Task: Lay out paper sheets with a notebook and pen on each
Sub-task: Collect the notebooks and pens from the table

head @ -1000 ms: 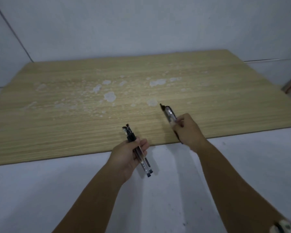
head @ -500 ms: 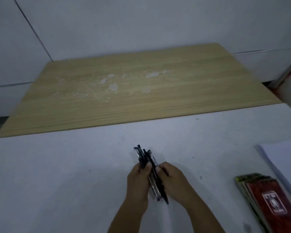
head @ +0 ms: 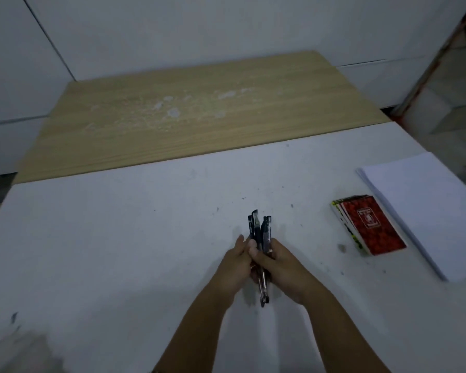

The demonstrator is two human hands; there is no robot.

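Now, hands: your left hand (head: 236, 261) and right hand (head: 281, 267) both grip the pens (head: 260, 232).
Pens: left of the notebooks (head: 369, 228), above the white table (head: 119, 238).
Risk: a loose grip may let one pen slip.

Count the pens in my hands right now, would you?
3 pen caps show, bunched together in the pens held between the left hand and right hand over the white table. The fingers may hide more.

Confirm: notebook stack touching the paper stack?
Cannot tell. In the head view the notebook stack lies right beside the paper stack, with no plain gap or contact showing.
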